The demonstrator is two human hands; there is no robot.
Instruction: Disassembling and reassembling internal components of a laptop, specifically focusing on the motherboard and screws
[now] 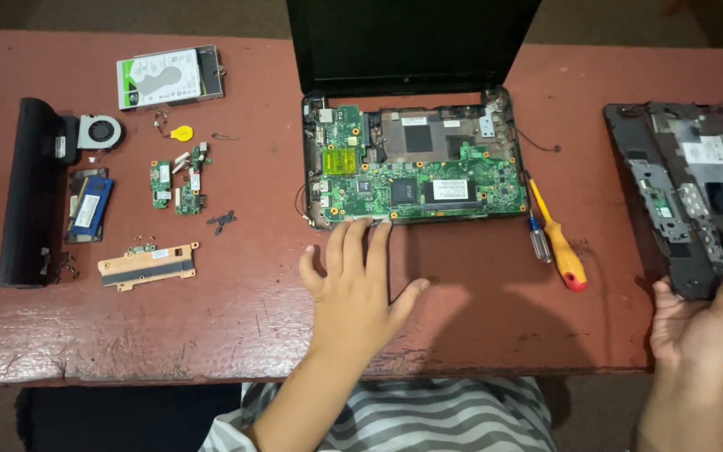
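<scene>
Fingers of my left hand (pixel 360 280) lie spread wide and flat, tips touching the near edge of the opened laptop base (pixel 416 159). My right hand (pixel 705 322) grips the black keyboard cover panel (pixel 688 197), well right of that base. I'd keep the left pressing steadily, clear of the green board. Just right of the base lies a yellow screwdriver (pixel 556 238).

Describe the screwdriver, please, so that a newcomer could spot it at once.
Find the opened laptop in the middle of the red table. Just off its right edge lies the screwdriver, slanting toward the table's near edge. Its yellow handle with a red end is the brightest thing there.
</scene>
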